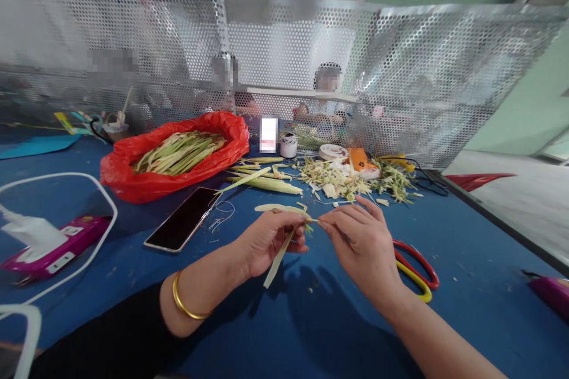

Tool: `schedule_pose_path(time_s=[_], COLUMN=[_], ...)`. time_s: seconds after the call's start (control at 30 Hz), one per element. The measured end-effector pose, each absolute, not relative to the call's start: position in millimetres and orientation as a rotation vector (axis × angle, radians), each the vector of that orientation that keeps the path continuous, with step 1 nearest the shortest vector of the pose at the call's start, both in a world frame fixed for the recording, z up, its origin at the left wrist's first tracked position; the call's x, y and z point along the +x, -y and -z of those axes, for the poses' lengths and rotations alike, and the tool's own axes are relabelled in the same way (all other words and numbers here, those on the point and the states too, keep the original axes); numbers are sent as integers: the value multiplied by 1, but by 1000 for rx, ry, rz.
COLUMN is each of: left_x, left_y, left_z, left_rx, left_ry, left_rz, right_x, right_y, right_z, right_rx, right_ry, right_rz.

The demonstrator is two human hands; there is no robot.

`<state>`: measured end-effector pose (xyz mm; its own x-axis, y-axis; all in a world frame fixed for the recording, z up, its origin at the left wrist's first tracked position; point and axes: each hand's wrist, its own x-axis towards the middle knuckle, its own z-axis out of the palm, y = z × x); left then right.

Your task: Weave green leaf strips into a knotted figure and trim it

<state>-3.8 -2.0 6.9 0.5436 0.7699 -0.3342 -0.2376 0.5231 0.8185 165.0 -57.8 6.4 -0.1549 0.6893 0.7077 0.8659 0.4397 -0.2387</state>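
Observation:
My left hand (pixel 271 241) is closed around a pale leaf strip (pixel 279 259) that hangs down toward the blue table (pixel 311 331). A gold bangle sits on that wrist. My right hand (pixel 362 243) pinches the strip's upper end, thumb and forefinger meeting the left hand's fingertips. Both hands hover just above the table, near its middle.
A red bag (pixel 133 180) of leaf strips lies at the back left, a phone (pixel 184 219) in front of it. Loose strips (pixel 267 182) and a pile of trimmings (pixel 342 177) lie behind the hands. Red-and-yellow scissors (pixel 420 275) rest at the right. A perforated metal screen (pixel 311 65) stands behind; people sit beyond it.

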Motion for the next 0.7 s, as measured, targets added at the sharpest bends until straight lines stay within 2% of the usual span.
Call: schedule_pose_path(time_s=[0.3,0.7], left_x=[-3,-3], left_y=[8,7], left_z=[-7,-12], left_rx=[1097,1111], left_ry=[-832,-918], left_rz=[-746,-673], right_x=[162,159], right_y=[58,59], right_z=[-4,-2], right_rx=[-1317,-1295], right_ry=[1928,1978], right_rz=[281,287])
